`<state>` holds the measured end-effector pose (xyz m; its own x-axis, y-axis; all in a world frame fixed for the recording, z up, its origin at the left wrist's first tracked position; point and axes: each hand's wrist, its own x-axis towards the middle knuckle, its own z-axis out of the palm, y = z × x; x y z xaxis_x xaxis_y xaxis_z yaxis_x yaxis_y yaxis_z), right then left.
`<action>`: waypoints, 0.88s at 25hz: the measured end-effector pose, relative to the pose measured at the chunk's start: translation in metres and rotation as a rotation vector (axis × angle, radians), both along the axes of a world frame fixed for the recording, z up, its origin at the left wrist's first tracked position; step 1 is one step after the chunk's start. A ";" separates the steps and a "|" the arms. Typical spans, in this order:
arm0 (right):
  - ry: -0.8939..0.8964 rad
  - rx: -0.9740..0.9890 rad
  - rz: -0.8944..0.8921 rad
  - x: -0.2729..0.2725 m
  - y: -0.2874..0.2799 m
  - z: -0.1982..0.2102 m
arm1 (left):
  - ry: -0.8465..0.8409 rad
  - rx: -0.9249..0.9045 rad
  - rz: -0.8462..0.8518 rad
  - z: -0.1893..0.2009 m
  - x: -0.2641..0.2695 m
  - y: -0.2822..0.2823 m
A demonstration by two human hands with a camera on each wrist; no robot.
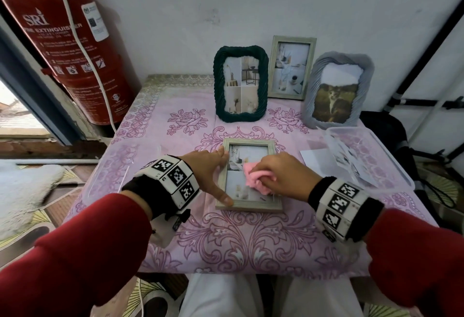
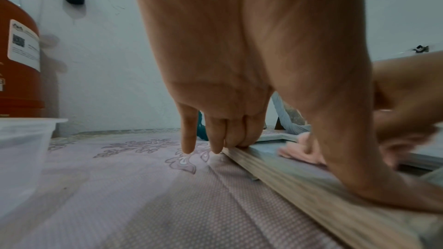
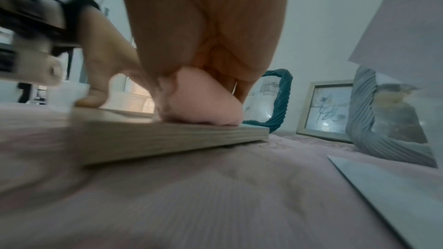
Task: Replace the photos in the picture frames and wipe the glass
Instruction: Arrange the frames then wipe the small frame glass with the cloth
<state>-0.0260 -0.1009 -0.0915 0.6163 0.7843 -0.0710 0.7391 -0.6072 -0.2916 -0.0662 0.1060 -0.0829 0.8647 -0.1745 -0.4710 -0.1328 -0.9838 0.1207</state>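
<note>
— Where is the frame you're working on?

— The pale wooden frame (image 1: 247,205) lies flat, glass up, in the middle of the pink floral tablecloth (image 1: 251,241), right in front of me. My left hand (image 1: 208,173) rests along its left rail: the fingers are stretched out straight, the thumb (image 2: 383,192) presses on the near corner and the fingertips (image 2: 242,139) touch the far end of that rail.

— And the other hand?

— My right hand (image 1: 281,173) is curled round a bunched pink cloth (image 1: 253,178) and holds it down on the glass, over the middle of the photo. From the right wrist view the cloth (image 3: 203,101) sits squashed under my palm on top of the frame (image 3: 167,139).

— What else is on the table?

— Three frames stand upright at the back: a dark green rope-edged frame (image 1: 240,84), a pale upright frame (image 1: 291,66) behind it, leaning on the wall, and a grey ribbed frame (image 1: 336,90) with a cat picture. A clear plastic box (image 1: 391,166) sits at my right, with a white sheet (image 1: 316,158) just beside it. Another clear container (image 2: 21,149) is at my left. A red fire extinguisher (image 1: 62,40) stands beyond the table's left corner.
</note>
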 end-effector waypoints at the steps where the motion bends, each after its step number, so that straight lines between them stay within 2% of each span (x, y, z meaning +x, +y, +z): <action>1: 0.001 0.000 -0.038 0.009 0.006 0.001 | 0.000 0.002 0.000 0.000 -0.001 0.000; 5: 0.066 0.042 -0.137 0.033 0.031 0.007 | -0.020 0.001 0.025 0.001 0.001 -0.003; 7: 0.160 0.064 -0.104 0.029 0.032 0.006 | -0.031 -0.015 0.050 0.000 0.002 -0.003; 10: 0.233 -0.012 -0.036 0.019 0.021 -0.001 | -0.004 -0.011 0.037 -0.002 0.001 -0.001; 14: 0.363 0.052 0.001 0.010 0.011 -0.002 | 0.010 -0.009 0.027 0.002 -0.004 -0.003; 19: 0.170 0.195 -0.143 0.005 0.011 -0.006 | -0.189 0.011 0.004 0.010 -0.012 -0.019; 22: 0.226 0.300 -0.191 0.007 0.011 -0.002 | -0.225 -0.066 0.080 0.010 -0.016 -0.023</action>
<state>-0.0191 -0.0899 -0.0938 0.7476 0.6641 -0.0072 0.5186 -0.5905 -0.6184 -0.0820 0.0835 -0.0732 0.9588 -0.1251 -0.2549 -0.0856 -0.9833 0.1608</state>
